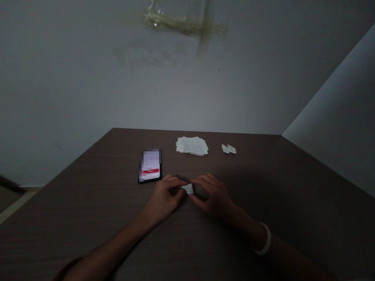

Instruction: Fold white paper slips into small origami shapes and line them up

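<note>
A small folded piece of white paper [188, 189] lies between my two hands, low over the dark table. My left hand [166, 195] pinches its left side between thumb and fingers. On the other side, my right hand [213, 195] has its thumb and fingertips at the paper's right edge, curled around it. Farther back is a loose stack of printed paper slips [191, 146]. Two small folded white papers [229, 149] rest side by side to the right of that stack.
A phone [150, 166] with its screen lit lies left of my hands. The brown wooden table [96, 175] meets a grey wall [187, 89] at its far edge. Shiny tape [181, 25] sticks to the wall. A pale bracelet [267, 240] circles my right wrist.
</note>
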Demonstrator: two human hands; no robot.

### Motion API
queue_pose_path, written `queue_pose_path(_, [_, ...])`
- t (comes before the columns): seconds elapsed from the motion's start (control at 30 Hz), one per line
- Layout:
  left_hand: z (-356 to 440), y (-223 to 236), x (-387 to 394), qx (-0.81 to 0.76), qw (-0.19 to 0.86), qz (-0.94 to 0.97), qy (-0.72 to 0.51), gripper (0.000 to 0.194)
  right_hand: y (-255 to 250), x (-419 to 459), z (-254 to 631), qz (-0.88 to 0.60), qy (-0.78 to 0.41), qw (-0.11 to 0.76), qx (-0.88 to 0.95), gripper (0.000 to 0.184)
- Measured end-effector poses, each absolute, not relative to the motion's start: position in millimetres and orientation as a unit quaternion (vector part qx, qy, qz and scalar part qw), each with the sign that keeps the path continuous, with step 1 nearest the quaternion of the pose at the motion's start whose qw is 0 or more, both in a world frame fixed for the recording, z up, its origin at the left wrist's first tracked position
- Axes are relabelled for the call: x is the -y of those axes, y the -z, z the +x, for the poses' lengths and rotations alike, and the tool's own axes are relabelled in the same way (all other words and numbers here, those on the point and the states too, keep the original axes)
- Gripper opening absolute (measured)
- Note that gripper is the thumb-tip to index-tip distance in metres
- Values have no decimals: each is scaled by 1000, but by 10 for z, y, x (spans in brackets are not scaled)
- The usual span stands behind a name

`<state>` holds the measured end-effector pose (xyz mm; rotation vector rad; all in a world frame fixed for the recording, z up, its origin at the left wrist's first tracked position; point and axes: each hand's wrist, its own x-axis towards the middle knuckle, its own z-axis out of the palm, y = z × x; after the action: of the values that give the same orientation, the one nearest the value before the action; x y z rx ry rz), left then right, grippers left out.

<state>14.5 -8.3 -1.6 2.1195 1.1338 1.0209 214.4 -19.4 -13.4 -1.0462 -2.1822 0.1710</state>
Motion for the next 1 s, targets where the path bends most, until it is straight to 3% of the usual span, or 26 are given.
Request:
queue_pose_path(0.23, [153,-10,108,-473,258,761,-363,14,171,180,2131,-378,-83,349,853,26])
queue_pose_path(0.8, [181,-28,117,-471,239,778,-340,14,212,175,2102,-388,-112,391,827,26])
queue_pose_path(1.0, [179,-17,123,-462,234,788,-334,15,187,193,2094,-385,-103,384,833,18])
